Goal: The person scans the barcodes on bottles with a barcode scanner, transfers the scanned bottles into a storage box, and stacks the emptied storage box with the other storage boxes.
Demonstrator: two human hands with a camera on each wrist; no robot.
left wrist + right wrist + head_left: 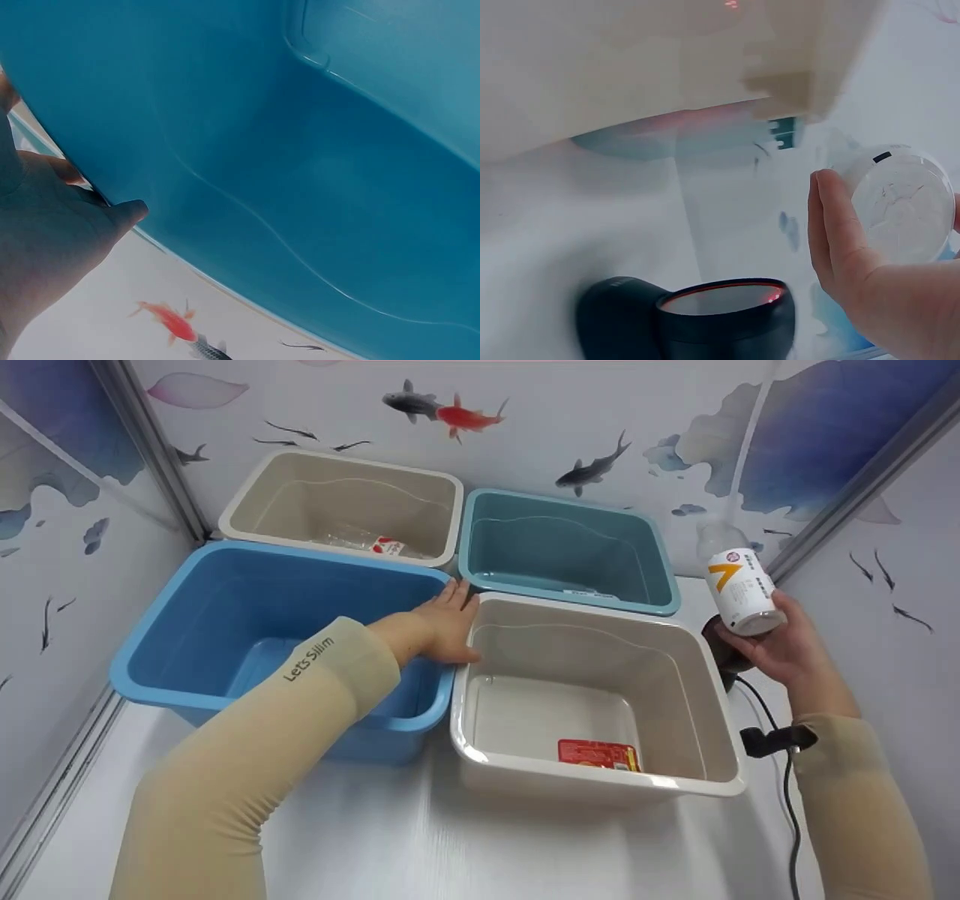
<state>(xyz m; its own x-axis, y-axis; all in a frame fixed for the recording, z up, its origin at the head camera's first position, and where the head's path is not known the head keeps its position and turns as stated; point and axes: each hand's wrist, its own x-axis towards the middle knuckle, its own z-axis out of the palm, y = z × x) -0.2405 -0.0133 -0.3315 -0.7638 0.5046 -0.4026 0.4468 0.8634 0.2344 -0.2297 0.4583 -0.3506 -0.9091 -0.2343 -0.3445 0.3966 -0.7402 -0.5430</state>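
My right hand holds a clear plastic bottle with a white label and orange mark, tilted, right of the beige bins. In the right wrist view the bottle's round base shows between thumb and fingers. Just below it is a black barcode scanner, partly hidden by the hand in the head view. My left hand reaches over the blue bin, fingers spread and fairly straight, at the adjoining rims of that bin and the front beige bin. The thumb tip overlaps the blue wall in the left wrist view.
A red packet lies in the front beige bin. At the back left, another beige bin holds a clear plastic piece with a red label. A teal bin stands beside it. The scanner's black cable runs down the right side.
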